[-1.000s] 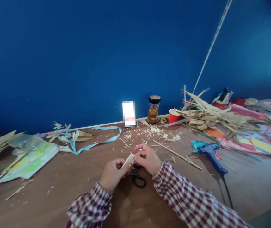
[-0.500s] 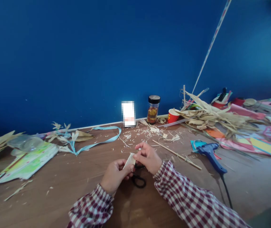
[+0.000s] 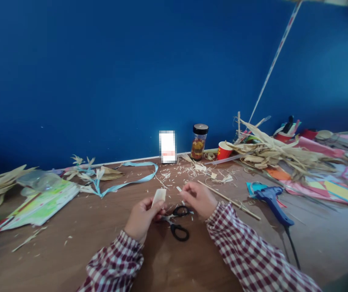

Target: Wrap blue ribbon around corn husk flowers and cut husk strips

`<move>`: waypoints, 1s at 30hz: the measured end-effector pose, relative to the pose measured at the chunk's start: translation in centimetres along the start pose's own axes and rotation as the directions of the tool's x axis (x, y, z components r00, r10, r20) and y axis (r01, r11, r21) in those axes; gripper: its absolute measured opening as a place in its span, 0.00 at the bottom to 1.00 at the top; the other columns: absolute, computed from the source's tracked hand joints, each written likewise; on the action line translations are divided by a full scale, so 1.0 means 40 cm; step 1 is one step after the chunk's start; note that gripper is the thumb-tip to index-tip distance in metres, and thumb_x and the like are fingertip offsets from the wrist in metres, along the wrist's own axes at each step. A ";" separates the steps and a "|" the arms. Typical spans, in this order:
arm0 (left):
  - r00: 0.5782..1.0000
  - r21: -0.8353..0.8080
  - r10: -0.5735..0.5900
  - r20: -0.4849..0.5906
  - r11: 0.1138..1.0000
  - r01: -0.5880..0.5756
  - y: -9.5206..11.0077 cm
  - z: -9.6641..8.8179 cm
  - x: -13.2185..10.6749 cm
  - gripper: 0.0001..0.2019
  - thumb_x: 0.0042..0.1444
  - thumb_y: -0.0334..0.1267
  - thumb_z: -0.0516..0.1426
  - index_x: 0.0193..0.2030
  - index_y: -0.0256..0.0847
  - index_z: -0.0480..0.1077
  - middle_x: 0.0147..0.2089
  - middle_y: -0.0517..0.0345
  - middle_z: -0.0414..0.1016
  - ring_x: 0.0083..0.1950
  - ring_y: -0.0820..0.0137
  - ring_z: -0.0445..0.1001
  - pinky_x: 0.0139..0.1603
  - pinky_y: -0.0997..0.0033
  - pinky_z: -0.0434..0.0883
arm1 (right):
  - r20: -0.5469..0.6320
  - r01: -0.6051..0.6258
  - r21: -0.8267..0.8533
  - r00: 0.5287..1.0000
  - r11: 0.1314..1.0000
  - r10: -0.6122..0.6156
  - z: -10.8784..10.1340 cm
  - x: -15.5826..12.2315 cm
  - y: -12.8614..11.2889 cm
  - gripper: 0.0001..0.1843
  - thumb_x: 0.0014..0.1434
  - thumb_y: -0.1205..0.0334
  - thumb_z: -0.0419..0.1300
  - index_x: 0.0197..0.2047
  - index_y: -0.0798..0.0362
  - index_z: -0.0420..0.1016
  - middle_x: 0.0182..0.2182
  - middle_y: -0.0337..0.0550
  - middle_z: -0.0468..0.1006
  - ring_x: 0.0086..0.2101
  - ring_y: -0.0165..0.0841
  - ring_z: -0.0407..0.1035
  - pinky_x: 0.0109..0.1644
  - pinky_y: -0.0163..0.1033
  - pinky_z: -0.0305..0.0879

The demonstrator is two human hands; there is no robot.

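Observation:
My left hand (image 3: 140, 217) pinches a pale, flat piece of corn husk (image 3: 159, 196) between thumb and fingers, held upright above the table. To its right, my right hand (image 3: 200, 199) has its fingertips closed on a small pale strip (image 3: 178, 188), which looks like husk too. A gap separates the two hands. Black-handled scissors (image 3: 171, 224) lie on the table between and below them; the left fingers hide part of the blades.
Husk scraps (image 3: 164, 176) litter the brown table (image 3: 174, 267). A thin stick (image 3: 228, 199) and blue glue gun (image 3: 273, 200) lie right, before a heap of husks (image 3: 271, 148). A lidded jar (image 3: 198, 148) and red cup (image 3: 223, 151) stand behind. Blue ribbon (image 3: 143, 178) lies left.
My hands have drawn apart. The right hand has moved away from the husk piece, now with a small strip at its fingertips. More of the scissors shows, and the view has shifted slightly.

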State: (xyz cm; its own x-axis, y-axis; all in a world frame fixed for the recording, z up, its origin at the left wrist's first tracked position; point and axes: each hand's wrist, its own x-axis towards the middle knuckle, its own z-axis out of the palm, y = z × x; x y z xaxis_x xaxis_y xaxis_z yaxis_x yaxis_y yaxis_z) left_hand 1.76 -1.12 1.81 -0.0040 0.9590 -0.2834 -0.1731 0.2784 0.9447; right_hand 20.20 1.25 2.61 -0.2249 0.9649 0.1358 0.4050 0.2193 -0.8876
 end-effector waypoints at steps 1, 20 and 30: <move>0.999 -0.065 0.002 -0.047 0.998 -0.005 0.003 -0.003 0.004 0.13 0.36 0.41 0.66 0.28 0.34 0.73 0.26 0.57 0.75 0.24 0.78 0.69 0.23 0.81 0.66 | 0.063 0.065 -0.129 0.996 0.989 -0.058 -0.007 -0.005 -0.004 0.12 0.54 0.52 0.55 0.28 0.52 0.67 0.23 0.37 0.71 0.24 0.29 0.64 0.29 0.34 0.57; 0.969 -0.631 -0.083 -0.234 0.771 -0.086 0.048 -0.077 0.043 0.06 0.52 0.21 0.54 0.28 0.31 0.69 0.22 0.58 0.72 0.21 0.81 0.70 0.23 0.85 0.72 | 0.507 0.324 -0.531 0.862 0.783 -0.013 0.019 -0.043 -0.026 0.10 0.46 0.64 0.62 0.35 0.51 0.71 0.36 0.41 0.72 0.39 0.35 0.65 0.40 0.35 0.56; 0.956 -0.659 -0.156 -0.248 0.750 -0.048 0.072 -0.105 0.040 0.02 0.50 0.26 0.58 0.30 0.35 0.69 0.25 0.61 0.71 0.19 0.84 0.68 0.14 0.89 0.64 | 0.378 0.184 -0.360 0.925 0.915 -0.038 -0.019 -0.024 -0.019 0.09 0.52 0.69 0.52 0.37 0.50 0.67 0.32 0.39 0.72 0.34 0.32 0.66 0.37 0.37 0.59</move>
State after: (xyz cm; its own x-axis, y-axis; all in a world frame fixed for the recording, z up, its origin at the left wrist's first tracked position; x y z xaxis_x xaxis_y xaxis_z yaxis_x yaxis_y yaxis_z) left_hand -2.89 0.98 3.39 -0.2209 0.8602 -0.4596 -0.7790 0.1279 0.6138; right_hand 20.78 0.26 3.47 -0.5583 0.8296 -0.0073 0.6479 0.4306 -0.6284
